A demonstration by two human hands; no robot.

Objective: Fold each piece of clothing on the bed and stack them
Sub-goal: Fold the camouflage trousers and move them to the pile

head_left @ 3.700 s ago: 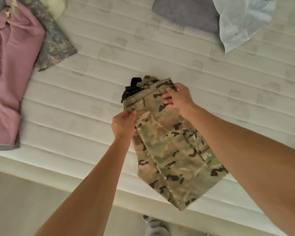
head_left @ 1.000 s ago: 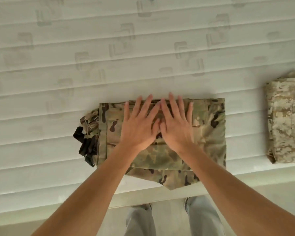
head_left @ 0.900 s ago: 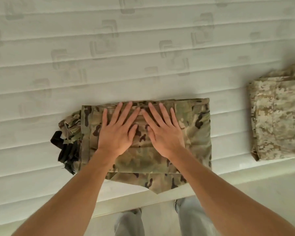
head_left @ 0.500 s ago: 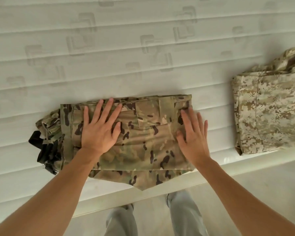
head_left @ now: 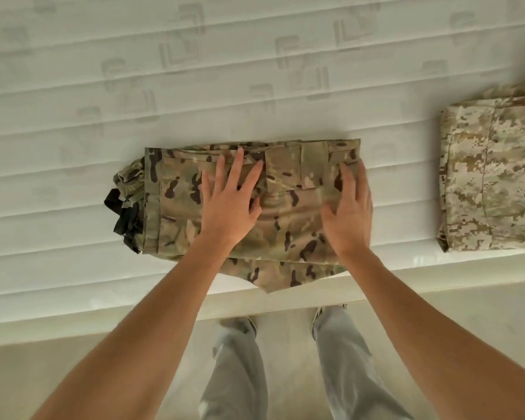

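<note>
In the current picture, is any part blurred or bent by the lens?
Head view: the right hand is smeared by motion blur; the left hand and the folded camouflage trousers look sharp; the mattress seams curve, so wide-angle distortion; soft even light, no glare.

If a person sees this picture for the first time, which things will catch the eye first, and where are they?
First, the folded green-brown camouflage garment in the middle, near the edge of the white quilted mattress. The left hand and the right hand lie flat on it with straight fingers. At the right edge lies a second folded garment in tan digital camouflage, apart from the first.
</note>
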